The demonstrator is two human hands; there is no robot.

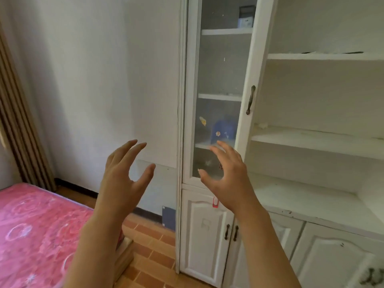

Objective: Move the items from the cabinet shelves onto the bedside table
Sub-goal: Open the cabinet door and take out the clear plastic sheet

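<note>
We hold both hands, left [122, 173] and right [226, 179], spread and empty before the glass door [220, 80]; blue box [223, 129] sits behind it.

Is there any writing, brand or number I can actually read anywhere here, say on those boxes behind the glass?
No text can be read.
Small box on the top shelf: its label is too blurred.
Blue item behind the glass door: only stickers, no legible words.
Red tag on the lower door: too small to read.

blue box [223, 129] with stickers upright on lower glass-door cabinet shelf, small box [246, 18] on top shelf
</note>
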